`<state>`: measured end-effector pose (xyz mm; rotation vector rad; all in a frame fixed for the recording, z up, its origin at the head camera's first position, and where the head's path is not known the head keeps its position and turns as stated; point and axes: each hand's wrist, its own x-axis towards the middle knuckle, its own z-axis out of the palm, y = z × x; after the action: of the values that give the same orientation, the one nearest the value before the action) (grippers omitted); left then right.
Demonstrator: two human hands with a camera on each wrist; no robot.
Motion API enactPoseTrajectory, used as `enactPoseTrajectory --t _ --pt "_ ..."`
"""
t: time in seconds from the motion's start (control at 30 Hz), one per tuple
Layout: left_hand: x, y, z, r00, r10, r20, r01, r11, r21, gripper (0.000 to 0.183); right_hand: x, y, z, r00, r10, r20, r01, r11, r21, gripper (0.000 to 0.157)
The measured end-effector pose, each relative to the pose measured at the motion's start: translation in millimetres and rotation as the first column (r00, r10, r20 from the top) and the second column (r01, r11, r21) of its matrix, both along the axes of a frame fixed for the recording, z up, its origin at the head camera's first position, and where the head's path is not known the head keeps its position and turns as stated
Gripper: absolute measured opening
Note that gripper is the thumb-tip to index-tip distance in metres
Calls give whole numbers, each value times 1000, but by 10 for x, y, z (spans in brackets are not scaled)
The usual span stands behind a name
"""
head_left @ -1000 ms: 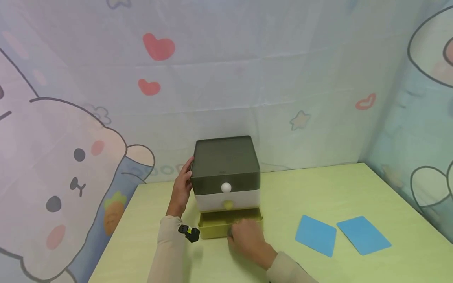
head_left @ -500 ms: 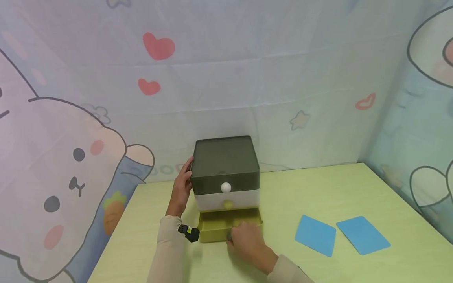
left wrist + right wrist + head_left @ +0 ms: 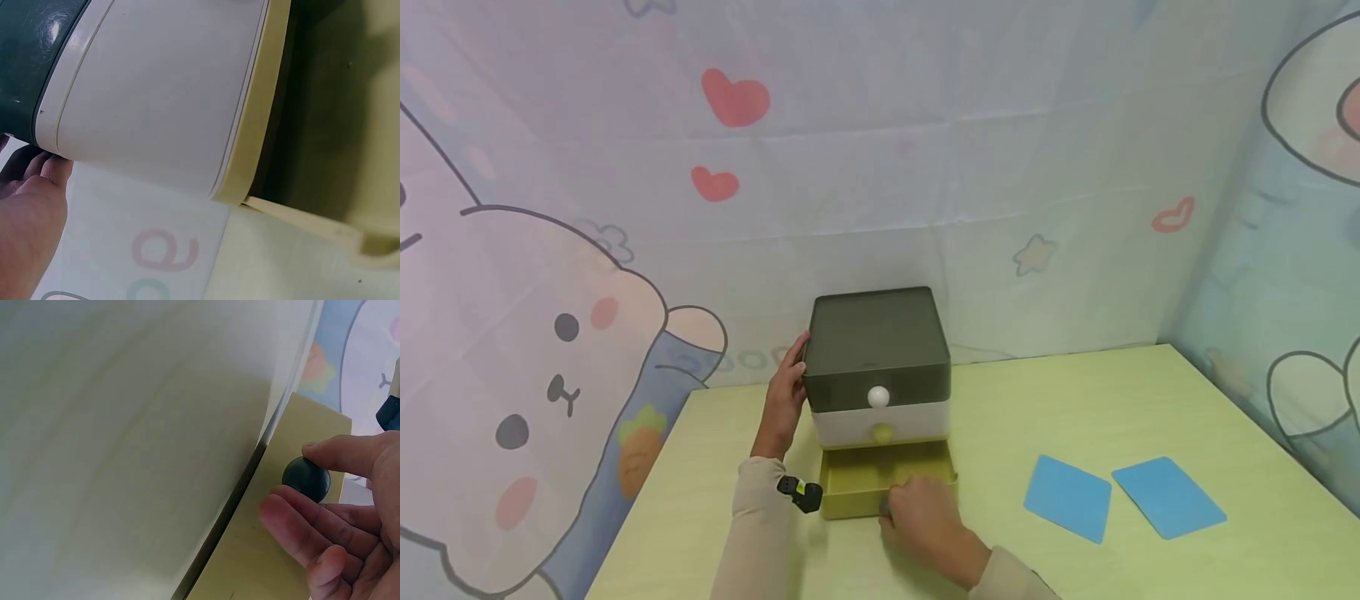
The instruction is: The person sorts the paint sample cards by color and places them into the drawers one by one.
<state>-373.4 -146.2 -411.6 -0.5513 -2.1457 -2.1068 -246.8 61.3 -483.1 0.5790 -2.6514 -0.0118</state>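
A small drawer cabinet (image 3: 880,333) stands on the table, with a dark green top tier, a white middle tier and a yellow-green bottom drawer (image 3: 850,504) that is pulled out. My right hand (image 3: 925,517) pinches the drawer's round dark green knob (image 3: 306,479) between thumb and fingers. No object shows in the visible part of the drawer. Against the cabinet's left side rests my left hand (image 3: 782,400), its fingers extended along the wall. In the left wrist view the left fingers (image 3: 55,170) are partly hidden behind the cabinet's edge.
Two blue cards (image 3: 1069,498) lie flat on the pale yellow-green table (image 3: 1037,408), right of the cabinet. Behind the table hangs a printed cloth backdrop (image 3: 880,167) with hearts and cartoon animals. The white upper knob (image 3: 878,397) belongs to the dark green tier.
My right hand has drawn the bottom drawer a little further out toward me, showing more of its inside. The left hand has stayed in place on the cabinet.
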Motion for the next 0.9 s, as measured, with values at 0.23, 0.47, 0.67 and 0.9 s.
enactPoseTrajectory --t 0.23,0.47,0.67,0.9 --pt "0 2 -8 1000 -5 -6 5 1000 12 53 13 7 -20 1000 6 -11 -6 1000 -18 61" --pt "13 14 15 1000 -14 -14 14 1000 11 53 27 20 -6 1000 15 5 -15 999 -35 61" --pt "16 9 9 1000 -6 -19 6 1000 10 53 52 43 43 1000 4 30 -4 1000 -21 61" --pt "7 17 10 1000 -1 -10 1 1000 5 53 136 181 181 993 -5 118 13 998 -68 58"
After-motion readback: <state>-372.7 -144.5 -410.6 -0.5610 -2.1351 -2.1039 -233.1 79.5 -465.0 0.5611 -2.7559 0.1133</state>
